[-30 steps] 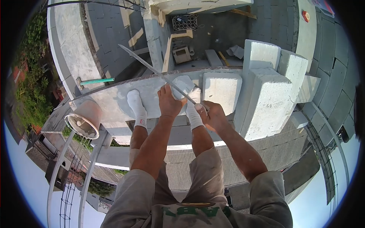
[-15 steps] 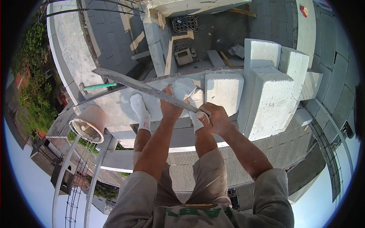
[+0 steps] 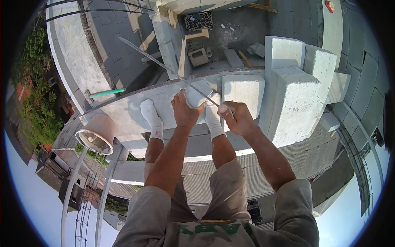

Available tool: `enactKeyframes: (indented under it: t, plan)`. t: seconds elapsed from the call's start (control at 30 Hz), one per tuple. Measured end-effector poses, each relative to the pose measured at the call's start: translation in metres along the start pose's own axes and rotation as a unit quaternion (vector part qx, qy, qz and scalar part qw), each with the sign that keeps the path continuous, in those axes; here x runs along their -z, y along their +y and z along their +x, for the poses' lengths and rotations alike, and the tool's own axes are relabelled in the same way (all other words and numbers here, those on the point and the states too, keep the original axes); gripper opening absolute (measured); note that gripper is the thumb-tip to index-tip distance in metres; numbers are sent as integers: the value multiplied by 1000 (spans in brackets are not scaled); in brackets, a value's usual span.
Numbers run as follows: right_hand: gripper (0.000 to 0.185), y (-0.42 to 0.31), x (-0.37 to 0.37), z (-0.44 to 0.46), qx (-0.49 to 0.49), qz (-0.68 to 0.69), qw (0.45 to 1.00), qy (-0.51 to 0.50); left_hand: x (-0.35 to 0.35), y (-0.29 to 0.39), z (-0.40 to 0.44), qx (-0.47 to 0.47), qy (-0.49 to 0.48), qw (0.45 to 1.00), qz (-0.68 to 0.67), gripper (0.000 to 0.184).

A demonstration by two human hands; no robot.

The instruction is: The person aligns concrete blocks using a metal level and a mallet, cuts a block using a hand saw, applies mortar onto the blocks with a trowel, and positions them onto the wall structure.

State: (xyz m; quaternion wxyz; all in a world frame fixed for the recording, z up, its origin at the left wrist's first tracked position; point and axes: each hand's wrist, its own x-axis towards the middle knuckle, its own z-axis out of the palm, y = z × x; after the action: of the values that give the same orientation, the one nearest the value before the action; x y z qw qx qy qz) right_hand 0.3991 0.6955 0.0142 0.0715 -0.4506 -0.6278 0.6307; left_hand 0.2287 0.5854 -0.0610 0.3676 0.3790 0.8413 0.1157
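Note:
My right hand (image 3: 239, 118) is closed round the handle end of a machete (image 3: 158, 63). Its long blade points up and left, seen nearly edge-on, and crosses over a small piece of light concrete block (image 3: 195, 95). My left hand (image 3: 185, 110) grips that piece at its near left side, thumb and fingers spread around it. The piece lies on the wall top between my two socked feet, close against the right sock (image 3: 213, 113). Whether the blade touches the piece, I cannot tell.
A whole block (image 3: 242, 92) lies right of my feet, beside a stack of blocks (image 3: 294, 103). A bucket (image 3: 97, 133) and a green-handled hammer (image 3: 108, 93) are at left. Beyond the wall edge, a lower floor (image 3: 242, 39) holds a crate (image 3: 198, 21) and scraps.
The machete has turned from showing its broad side to nearly edge-on, its tip farther out. My left hand has shifted on the block piece. White chips and dust have appeared on the floor below.

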Motion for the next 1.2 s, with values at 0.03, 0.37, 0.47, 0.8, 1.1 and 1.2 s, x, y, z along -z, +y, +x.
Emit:
enactKeyframes:
  t: [0.03,0.37,0.47,0.8,1.1,1.2]
  plan:
    - [57,12,-2,1,-3,-23,1000,-16,0,-3,0,-3,2,1000,6,87]
    - [55,-15,-2,-5,-30,-131,989,-57,-4,-8,-1,-42,12,999,28,91]
    - [54,12,-13,-5,-104,-199,970,-96,-6,-11,-1,-35,7,998,42,92]
    - [45,-6,-20,-11,13,-156,987,-41,-4,-7,0,-18,11,1000,6,92]
    - [52,17,-19,-9,-68,-242,965,-81,-5,-8,0,-22,2,999,26,88]
    - [42,-1,-19,-15,22,-181,982,-48,-4,-4,-1,-21,21,998,49,86]
